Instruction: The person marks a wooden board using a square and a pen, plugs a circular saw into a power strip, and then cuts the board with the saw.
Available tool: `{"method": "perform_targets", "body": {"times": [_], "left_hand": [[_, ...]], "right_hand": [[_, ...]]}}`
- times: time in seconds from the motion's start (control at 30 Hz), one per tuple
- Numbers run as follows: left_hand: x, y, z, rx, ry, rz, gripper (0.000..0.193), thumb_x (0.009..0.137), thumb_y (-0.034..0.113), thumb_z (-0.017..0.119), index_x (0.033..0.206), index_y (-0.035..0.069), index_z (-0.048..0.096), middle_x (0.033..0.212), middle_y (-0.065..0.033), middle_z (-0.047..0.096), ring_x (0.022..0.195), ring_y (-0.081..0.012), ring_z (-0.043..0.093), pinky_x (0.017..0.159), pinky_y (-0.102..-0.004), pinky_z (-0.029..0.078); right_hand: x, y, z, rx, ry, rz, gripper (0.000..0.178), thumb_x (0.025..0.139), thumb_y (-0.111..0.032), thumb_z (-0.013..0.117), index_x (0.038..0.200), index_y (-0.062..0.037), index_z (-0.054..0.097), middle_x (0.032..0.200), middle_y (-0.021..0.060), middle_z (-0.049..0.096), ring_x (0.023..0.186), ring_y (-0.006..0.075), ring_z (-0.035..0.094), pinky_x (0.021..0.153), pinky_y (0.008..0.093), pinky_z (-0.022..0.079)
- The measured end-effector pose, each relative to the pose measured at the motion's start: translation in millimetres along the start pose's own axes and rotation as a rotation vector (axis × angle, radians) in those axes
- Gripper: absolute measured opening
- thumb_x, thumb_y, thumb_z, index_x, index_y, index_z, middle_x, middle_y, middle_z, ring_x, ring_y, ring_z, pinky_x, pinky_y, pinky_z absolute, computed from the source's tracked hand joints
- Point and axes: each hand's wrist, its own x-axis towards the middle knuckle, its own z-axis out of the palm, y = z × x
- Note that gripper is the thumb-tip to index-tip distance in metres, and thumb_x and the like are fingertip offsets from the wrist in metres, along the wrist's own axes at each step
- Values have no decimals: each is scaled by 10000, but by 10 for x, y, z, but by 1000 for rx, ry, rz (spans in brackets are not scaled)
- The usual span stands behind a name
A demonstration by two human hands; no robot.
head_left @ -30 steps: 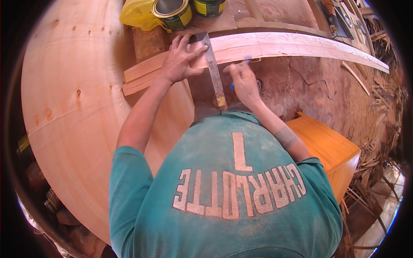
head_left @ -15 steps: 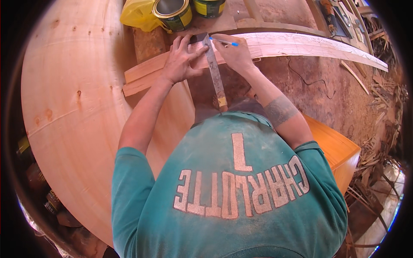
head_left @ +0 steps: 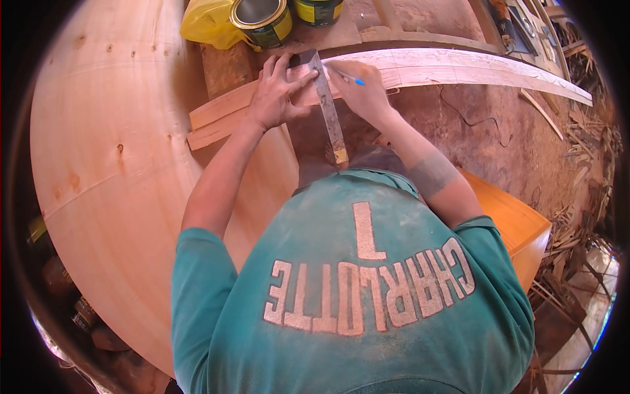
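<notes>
1. Ahead of the torso, pale wooden strips (head_left: 459, 65) lie side by side, a try square (head_left: 326, 108) already set across them.
2. The left hand (head_left: 275, 92) holds the square, fingers spread.
3. The right hand (head_left: 362, 88) pinches a pen (head_left: 359, 81) beside the blade; marking seems under way, but how much line is drawn or left is hidden.
4. Beyond, tins (head_left: 262, 33) stand beside a yellow bag (head_left: 209, 23).

On my feed, wood scraps (head_left: 581, 161) litter the right side near an orange-brown wooden box (head_left: 506, 207). I see a broad, pale knotted panel (head_left: 98, 203) at left and bright light (head_left: 602, 308) lower right.
</notes>
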Motion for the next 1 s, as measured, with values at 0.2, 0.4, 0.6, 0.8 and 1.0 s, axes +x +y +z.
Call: {"method": "perform_targets", "body": {"times": [0.2, 0.4, 0.6, 0.8, 1.0], "left_hand": [[-21, -8, 19, -7, -13, -19, 795, 605, 434, 876, 1372, 353, 683, 1588, -236, 349, 1398, -515, 342, 1123, -598, 413], [12, -1, -10, -4, -7, 8, 800, 601, 433, 886, 1371, 353, 684, 1576, -250, 366, 1388, -526, 354, 1118, -602, 416], [20, 28, -35, 6, -9, -11, 796, 599, 426, 885, 1366, 340, 689, 1559, -257, 381, 1380, -527, 364, 1118, -604, 414], [-11, 45, -30, -1, -13, -56, 756, 617, 407, 863, 1352, 334, 701, 1549, -249, 395, 1386, -525, 361, 1119, -606, 408], [-13, 45, -42, -7, -22, -46, 782, 622, 384, 875, 1377, 355, 676, 1566, -253, 363, 1387, -532, 360, 1141, -598, 408]], "right_hand": [[-498, -239, -271, -90, -159, -42, 191, 923, -202, 661, 970, -43, 757, 890, 201, 724, 849, 394, 703, 766, 494, 559], [447, 62, 15, -166, -152, 0, 281, 920, -282, 704, 922, -7, 759, 751, 195, 707, 691, 391, 700, 691, 450, 552], [469, 93, 29, -99, -20, -112, 238, 944, -235, 695, 964, -8, 765, 847, 198, 729, 779, 377, 714, 717, 436, 556], [-672, -101, -376, -140, -176, 6, 190, 962, -182, 664, 984, -18, 757, 838, 179, 711, 769, 331, 702, 722, 370, 544], [-849, 98, -377, 350, -363, 773, 302, 1003, -235, 605, 1104, 20, 731, 980, 133, 744, 907, 177, 680, 836, 353, 531]]}}
